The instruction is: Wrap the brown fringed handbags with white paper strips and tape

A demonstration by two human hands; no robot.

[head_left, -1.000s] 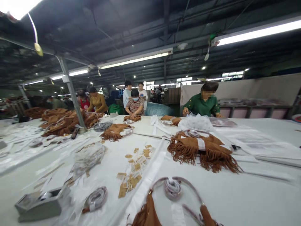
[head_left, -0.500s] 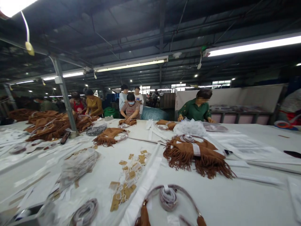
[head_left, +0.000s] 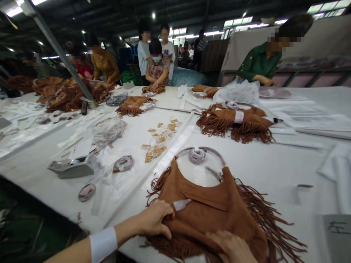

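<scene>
A brown fringed handbag [head_left: 203,204] lies on the white table right before me, its strap handle arched away from me. My left hand [head_left: 156,219] is at the bag's left side, fingers curled and thumb apart, with a fold of the brown material between them. My right hand [head_left: 231,246] is over the lower front of the bag, its fingers closed on the same fold; its thumb is hidden. A white band wraps my left forearm. Within the handle's arch lies a coiled strap [head_left: 196,155], and a pale tag [head_left: 181,204] rests by the bag's zip.
Tan paper tags [head_left: 156,151] lie scattered left of centre. Near them are another coiled strap [head_left: 124,163], a grey box [head_left: 72,166] and a plastic bundle [head_left: 108,131]. Folded fringed bags [head_left: 238,122] lie beyond. Several co-workers stand across the table [head_left: 296,160], one in green sleeves.
The view has tilted down, showing the whole nearest bag. Both my hands have come into view on it. The co-worker in green leans further over the table.
</scene>
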